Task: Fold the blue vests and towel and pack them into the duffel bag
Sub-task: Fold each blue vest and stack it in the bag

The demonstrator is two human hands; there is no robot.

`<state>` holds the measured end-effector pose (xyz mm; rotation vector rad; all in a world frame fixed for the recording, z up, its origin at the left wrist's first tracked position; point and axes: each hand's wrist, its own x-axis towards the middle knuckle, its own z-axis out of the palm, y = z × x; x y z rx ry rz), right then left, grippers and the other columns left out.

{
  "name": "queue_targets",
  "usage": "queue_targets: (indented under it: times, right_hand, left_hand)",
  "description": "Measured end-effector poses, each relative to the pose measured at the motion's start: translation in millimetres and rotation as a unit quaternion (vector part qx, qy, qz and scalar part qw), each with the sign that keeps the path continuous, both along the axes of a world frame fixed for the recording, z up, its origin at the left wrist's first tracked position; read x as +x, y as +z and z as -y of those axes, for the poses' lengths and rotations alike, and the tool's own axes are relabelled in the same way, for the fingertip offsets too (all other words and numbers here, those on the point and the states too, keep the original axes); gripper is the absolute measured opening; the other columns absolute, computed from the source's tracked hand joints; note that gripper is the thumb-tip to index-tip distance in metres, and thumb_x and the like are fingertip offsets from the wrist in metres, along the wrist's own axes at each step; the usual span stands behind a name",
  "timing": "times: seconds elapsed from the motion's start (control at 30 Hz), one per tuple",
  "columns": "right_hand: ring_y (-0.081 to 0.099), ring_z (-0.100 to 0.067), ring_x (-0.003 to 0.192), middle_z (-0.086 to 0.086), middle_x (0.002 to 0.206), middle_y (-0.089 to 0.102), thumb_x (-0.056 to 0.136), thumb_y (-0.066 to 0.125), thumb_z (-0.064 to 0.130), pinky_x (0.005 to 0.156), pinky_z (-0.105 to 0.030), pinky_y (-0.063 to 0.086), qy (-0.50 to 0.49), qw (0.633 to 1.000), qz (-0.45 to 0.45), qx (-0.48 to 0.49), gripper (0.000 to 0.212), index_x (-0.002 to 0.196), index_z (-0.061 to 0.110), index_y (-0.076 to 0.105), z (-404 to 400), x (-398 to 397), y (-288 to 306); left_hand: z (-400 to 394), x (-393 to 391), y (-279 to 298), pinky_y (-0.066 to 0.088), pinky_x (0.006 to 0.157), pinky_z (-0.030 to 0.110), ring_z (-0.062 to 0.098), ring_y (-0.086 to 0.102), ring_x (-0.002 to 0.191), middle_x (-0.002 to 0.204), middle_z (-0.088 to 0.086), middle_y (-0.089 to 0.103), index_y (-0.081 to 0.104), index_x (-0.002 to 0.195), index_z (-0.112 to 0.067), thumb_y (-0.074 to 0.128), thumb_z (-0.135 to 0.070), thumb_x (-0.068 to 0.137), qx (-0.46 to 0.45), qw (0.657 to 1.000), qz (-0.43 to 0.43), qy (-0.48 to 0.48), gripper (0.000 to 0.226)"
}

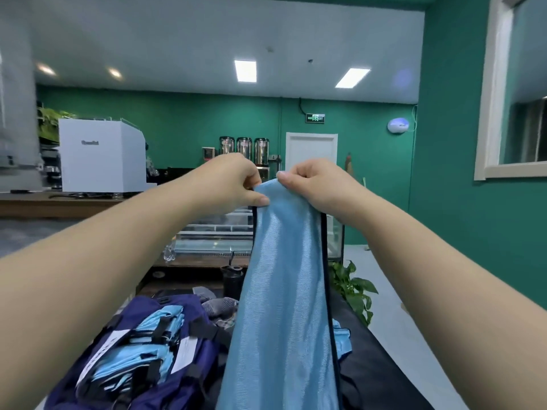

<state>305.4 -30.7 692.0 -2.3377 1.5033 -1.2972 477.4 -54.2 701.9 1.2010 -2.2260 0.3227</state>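
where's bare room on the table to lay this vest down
Free: the dark table right of the hanging vest, toward the plant. Crowded: the left, filled by the duffel bag, with gray cloth behind it.

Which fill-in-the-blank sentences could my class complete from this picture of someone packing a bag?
1. Both hands, left hand and right hand, pinch the top of a light ____ vest.
2. The vest hangs ____ the table, not folded on it.
3. Folded vests already lie inside the navy ____ bag.
4. The wall is ____.

Missing words: blue; above; duffel; green
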Motion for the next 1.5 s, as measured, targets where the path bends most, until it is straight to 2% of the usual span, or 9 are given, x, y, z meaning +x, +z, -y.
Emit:
queue_targets:
  times: [0.13, 0.33, 0.5, 0.67, 0.8, 1.0, 1.17, 1.33, 1.5]
  right_hand:
    - [0.049, -0.008, 0.064, -0.009, 0.076, 0.064, 0.095, 0.057, 0.032, 0.055, -0.017, 0.039, 0.043, 0.999, 0.003, 0.020, 0.028, 0.093, 0.007, 0.070, 4.1, 2.9, -0.7]
    - [0.061, -0.014, 0.073, -0.004, 0.087, 0.069, 0.096, 0.057, 0.024, 0.068, -0.027, 0.051, 0.070, 0.987, 0.141, 0.011, 0.016, 0.095, 0.011, 0.068, 23.7, 12.8, -7.6]
    - [0.063, -0.016, 0.080, -0.001, 0.087, 0.068, 0.097, 0.054, 0.029, 0.074, -0.030, 0.050, 0.025, 0.981, 0.193, -0.004, 0.018, 0.090, 0.017, 0.065, 44.4, 8.7, -16.6]
    - [0.064, -0.016, 0.085, 0.001, 0.092, 0.067, 0.099, 0.051, 0.030, 0.069, -0.028, 0.050, -0.039, 0.969, 0.242, -0.009, 0.022, 0.105, 0.015, 0.066, 58.7, -23.6, -28.6]
    - [0.063, -0.018, 0.089, 0.005, 0.091, 0.065, 0.098, 0.052, 0.031, 0.077, -0.030, 0.050, -0.066, 0.971, 0.228, 0.007, 0.020, 0.105, 0.017, 0.064, 61.8, -52.0, -41.8]
    - [0.060, -0.020, 0.093, -0.003, 0.102, 0.065, 0.097, 0.053, 0.029, 0.086, -0.034, 0.050, -0.115, 0.953, 0.271, -0.075, 0.024, 0.110, 0.012, 0.064, 62.7, -67.1, -34.0]
    - [0.061, -0.012, 0.081, 0.002, 0.092, 0.066, 0.096, 0.056, 0.030, 0.070, -0.024, 0.051, -0.086, 0.977, 0.188, 0.045, 0.026, 0.111, 0.010, 0.065, 59.9, -72.0, -49.9]
    - [0.061, -0.007, 0.070, 0.005, 0.085, 0.065, 0.095, 0.058, 0.032, 0.057, -0.017, 0.047, -0.048, 0.975, 0.217, -0.002, 0.020, 0.105, 0.015, 0.064, 47.8, -76.1, -36.2]
    - [0.060, -0.007, 0.071, 0.005, 0.085, 0.064, 0.094, 0.059, 0.031, 0.059, -0.016, 0.049, -0.052, 0.978, 0.200, -0.008, 0.018, 0.103, 0.016, 0.064, 58.9, -78.8, -30.4]
  left_hand:
    - [11.2, 7.0, -10.5, 0.033, 0.049, 0.023, 0.013, 0.042, 0.056, 0.064, 0.000, 0.052, 0.061, 0.072, -0.015, 0.071, -0.029, 0.084, 0.093, 0.976, -0.181, -0.073, 0.021]
    - [17.1, 5.9, -35.1, 0.027, 0.035, 0.016, 0.006, 0.035, 0.036, 0.064, -0.001, 0.054, 0.056, 0.088, -0.012, 0.056, -0.020, 0.094, 0.296, 0.827, -0.406, -0.252, 0.009]
    - [25.7, -4.1, -79.5, 0.027, 0.039, 0.020, 0.011, 0.034, 0.033, 0.046, 0.003, 0.046, 0.050, 0.096, -0.004, 0.054, -0.017, 0.096, 0.381, 0.876, -0.177, -0.238, 0.013]
    - [34.6, 12.3, -106.7, 0.042, 0.051, 0.024, 0.012, 0.052, 0.048, 0.071, -0.002, 0.065, 0.058, 0.094, -0.022, 0.050, -0.046, 0.094, 0.328, 0.935, 0.114, -0.074, 0.026]
    - [34.6, 28.6, -110.9, 0.048, 0.074, 0.033, 0.014, 0.059, 0.078, 0.086, -0.009, 0.061, 0.055, 0.088, -0.025, 0.047, -0.057, 0.091, 0.239, 0.947, 0.212, -0.032, 0.033]
    - [37.3, 37.0, -76.8, 0.038, 0.065, 0.026, 0.002, 0.048, 0.072, 0.076, -0.012, 0.050, 0.042, 0.074, -0.026, 0.040, -0.042, 0.098, 0.075, 0.984, 0.134, -0.090, 0.029]
    - [41.7, 34.4, -110.5, 0.036, 0.071, 0.028, 0.010, 0.049, 0.077, 0.084, -0.005, 0.051, 0.043, 0.079, -0.021, 0.039, -0.040, 0.100, 0.151, 0.947, 0.272, -0.076, 0.028]
    - [38.7, 43.1, -103.3, 0.039, 0.066, 0.023, 0.007, 0.049, 0.070, 0.075, -0.005, 0.052, 0.047, 0.077, -0.021, 0.018, -0.090, 0.068, 0.121, 0.971, 0.162, -0.129, 0.076]
    - [39.1, 32.4, -111.4, 0.035, 0.056, 0.017, 0.003, 0.047, 0.060, 0.069, -0.009, 0.056, 0.057, 0.073, -0.025, 0.035, -0.075, 0.075, 0.147, 0.976, 0.020, -0.161, 0.055]
